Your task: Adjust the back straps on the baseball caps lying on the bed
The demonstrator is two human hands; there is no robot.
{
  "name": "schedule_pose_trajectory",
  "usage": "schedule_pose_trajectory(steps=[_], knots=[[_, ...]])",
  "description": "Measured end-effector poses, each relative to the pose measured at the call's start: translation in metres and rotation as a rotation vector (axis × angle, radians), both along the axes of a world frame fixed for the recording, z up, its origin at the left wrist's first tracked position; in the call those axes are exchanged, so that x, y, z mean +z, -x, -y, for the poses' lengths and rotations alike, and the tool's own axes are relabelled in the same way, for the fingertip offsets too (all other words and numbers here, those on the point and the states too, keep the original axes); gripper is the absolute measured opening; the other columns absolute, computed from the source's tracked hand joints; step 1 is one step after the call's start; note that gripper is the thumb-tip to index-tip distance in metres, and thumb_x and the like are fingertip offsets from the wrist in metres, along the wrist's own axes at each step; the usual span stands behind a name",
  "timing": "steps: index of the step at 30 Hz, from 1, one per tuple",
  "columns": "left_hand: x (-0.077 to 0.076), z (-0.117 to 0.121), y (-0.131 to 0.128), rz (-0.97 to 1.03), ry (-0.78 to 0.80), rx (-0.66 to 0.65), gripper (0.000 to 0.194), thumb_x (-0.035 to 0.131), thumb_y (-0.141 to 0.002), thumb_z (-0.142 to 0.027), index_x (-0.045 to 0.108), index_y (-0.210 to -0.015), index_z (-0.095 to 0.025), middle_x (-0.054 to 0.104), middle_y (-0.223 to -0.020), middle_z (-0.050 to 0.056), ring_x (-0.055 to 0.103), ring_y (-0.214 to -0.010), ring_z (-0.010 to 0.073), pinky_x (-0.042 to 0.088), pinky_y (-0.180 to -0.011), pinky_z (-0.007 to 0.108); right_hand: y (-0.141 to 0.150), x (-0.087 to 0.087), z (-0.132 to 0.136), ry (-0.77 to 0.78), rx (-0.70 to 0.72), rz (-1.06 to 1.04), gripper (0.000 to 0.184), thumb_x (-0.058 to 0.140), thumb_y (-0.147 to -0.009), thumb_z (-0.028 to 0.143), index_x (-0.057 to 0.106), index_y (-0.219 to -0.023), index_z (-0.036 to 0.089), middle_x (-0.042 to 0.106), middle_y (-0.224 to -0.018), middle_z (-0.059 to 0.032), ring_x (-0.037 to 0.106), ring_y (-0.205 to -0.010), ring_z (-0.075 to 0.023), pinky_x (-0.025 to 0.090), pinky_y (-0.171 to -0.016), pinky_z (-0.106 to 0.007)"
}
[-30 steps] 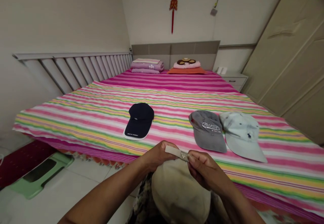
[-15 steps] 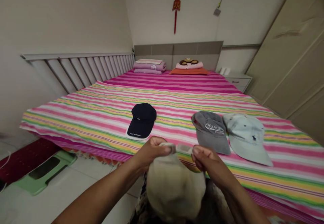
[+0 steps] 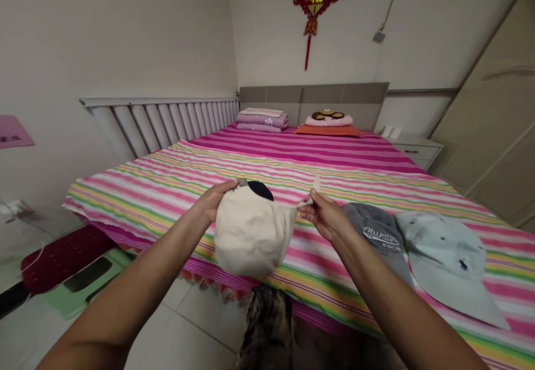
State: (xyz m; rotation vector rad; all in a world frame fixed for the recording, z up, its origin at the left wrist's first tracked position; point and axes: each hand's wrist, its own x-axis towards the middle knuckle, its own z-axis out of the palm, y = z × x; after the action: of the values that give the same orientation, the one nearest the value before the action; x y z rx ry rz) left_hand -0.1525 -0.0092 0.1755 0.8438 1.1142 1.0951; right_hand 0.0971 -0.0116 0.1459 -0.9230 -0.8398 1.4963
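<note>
I hold a cream cap (image 3: 251, 233) out over the near edge of the striped bed (image 3: 292, 164). My left hand (image 3: 213, 200) pinches one end of its back strap, my right hand (image 3: 328, 214) pinches the other end, and the two strap ends are apart. The cream cap hides most of a navy cap (image 3: 259, 189) lying on the bed behind it. To the right on the bed lie a grey cap (image 3: 378, 236) and a pale blue cap (image 3: 447, 258), side by side and touching.
Folded purple bedding (image 3: 262, 119) and a pink pillow (image 3: 329, 120) sit at the headboard. A white nightstand (image 3: 418, 148) and wardrobe doors (image 3: 493, 125) stand to the right. A green stool (image 3: 79, 278) and dark red mat (image 3: 54, 256) lie on the floor at left.
The strap of the cream cap has come undone and my hands have pulled its ends apart. I have raised the cap and pushed it forward over the bed, in front of the navy cap.
</note>
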Motion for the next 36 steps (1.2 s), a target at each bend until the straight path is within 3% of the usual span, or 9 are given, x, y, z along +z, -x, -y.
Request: schedule_pose_trajectory(steps=[4, 8, 12, 16, 20, 24, 28, 31, 36], knots=[[0.018, -0.070, 0.018, -0.271, -0.114, 0.130, 0.034, 0.054, -0.075, -0.040, 0.061, -0.091, -0.011, 0.066, -0.090, 0.015, 0.063, -0.083, 0.0275, 0.049, -0.075, 0.041, 0.029, 0.019, -0.067, -0.002, -0.081, -0.046, 0.026, 0.042, -0.091, 0.026, 0.051, -0.070, 0.015, 0.059, -0.059, 0.0015, 0.060, -0.055, -0.0082, 0.052, -0.057, -0.021], [0.000, -0.099, 0.022, -0.481, -0.233, 0.244, 0.069, 0.046, -0.075, -0.059, 0.039, -0.128, -0.017, 0.037, -0.137, 0.019, 0.037, -0.124, 0.0337, 0.033, -0.095, 0.051, 0.034, -0.001, -0.079, 0.025, -0.112, -0.035, 0.015, 0.051, -0.087, 0.025, 0.055, -0.079, 0.014, 0.062, -0.071, 0.0011, 0.060, -0.061, -0.0093, 0.052, -0.061, -0.025], [-0.051, -0.068, 0.005, -0.726, -0.480, 0.156, 0.073, 0.071, -0.059, -0.045, 0.048, -0.124, -0.021, 0.025, -0.146, 0.010, 0.012, -0.135, 0.0299, 0.004, -0.109, 0.044, 0.009, -0.060, -0.026, 0.100, -0.040, 0.001, 0.010, 0.063, -0.076, 0.024, 0.061, -0.077, 0.014, 0.065, -0.068, -0.0021, 0.061, -0.055, -0.0118, 0.052, -0.060, -0.027], [-0.093, -0.036, -0.009, -1.574, -1.040, -0.188, 0.064, 0.062, -0.070, -0.043, 0.045, -0.128, -0.022, 0.028, -0.144, 0.013, 0.014, -0.134, 0.0342, 0.000, -0.105, 0.055, -0.036, -0.119, 0.042, 0.239, -0.027, 0.027, 0.022, 0.074, -0.063, 0.028, 0.062, -0.069, 0.011, 0.066, -0.061, -0.0063, 0.061, -0.050, -0.0144, 0.052, -0.053, -0.026], [-0.100, -0.048, -0.004, -1.843, -0.929, 0.009, 0.056, 0.052, -0.078, -0.041, 0.044, -0.128, -0.017, 0.032, -0.140, 0.019, 0.021, -0.131, 0.0377, 0.011, -0.099, 0.062, -0.082, -0.146, 0.092, 0.373, -0.124, 0.019, 0.024, 0.074, -0.064, 0.029, 0.062, -0.074, 0.011, 0.068, -0.060, -0.0064, 0.063, -0.051, -0.0144, 0.053, -0.053, -0.025], [-0.095, -0.068, 0.003, -1.751, -0.852, -0.038, 0.055, 0.049, -0.078, -0.044, 0.047, -0.123, -0.013, 0.040, -0.134, 0.020, 0.030, -0.125, 0.0362, 0.028, -0.096, 0.052, -0.115, -0.149, 0.114, 0.471, -0.432, -0.148, 0.012, 0.067, -0.072, 0.023, 0.058, -0.072, 0.015, 0.069, -0.066, -0.0061, 0.067, -0.062, -0.0164, 0.056, -0.062, -0.027], [-0.098, -0.058, -0.010, -1.489, -0.853, 0.020, 0.051, 0.054, -0.074, -0.041, 0.051, -0.118, -0.014, 0.037, -0.137, 0.018, 0.022, -0.130, 0.0365, 0.021, -0.100, 0.053, -0.138, -0.144, 0.098, 0.439, -0.574, -0.255, 0.012, 0.055, -0.081, 0.022, 0.054, -0.068, 0.022, 0.067, -0.061, 0.0018, 0.066, -0.061, -0.0124, 0.055, -0.065, -0.025], [-0.108, -0.031, -0.043, -0.945, -0.749, 0.043, 0.045, 0.059, -0.072, -0.040, 0.056, -0.109, -0.016, 0.043, -0.133, 0.016, 0.024, -0.131, 0.0296, 0.015, -0.106, 0.044, -0.145, -0.136, 0.076, 0.382, -0.578, -0.308, 0.019, 0.048, -0.083, 0.015, 0.054, -0.069, 0.026, 0.067, -0.059, 0.0062, 0.066, -0.061, -0.0105, 0.055, -0.067, -0.025], [-0.133, 0.008, -0.115, -0.067, -0.145, -0.301, 0.056, 0.051, -0.070, -0.062, 0.057, -0.099, -0.014, 0.063, -0.105, 0.016, 0.058, -0.100, 0.0261, 0.040, -0.088, 0.041, -0.123, -0.125, 0.081, 0.280, -0.454, -0.325, 0.007, 0.058, -0.077, 0.020, 0.061, -0.077, 0.026, 0.072, -0.078, 0.0014, 0.066, -0.077, -0.0139, 0.054, -0.070, -0.028]])
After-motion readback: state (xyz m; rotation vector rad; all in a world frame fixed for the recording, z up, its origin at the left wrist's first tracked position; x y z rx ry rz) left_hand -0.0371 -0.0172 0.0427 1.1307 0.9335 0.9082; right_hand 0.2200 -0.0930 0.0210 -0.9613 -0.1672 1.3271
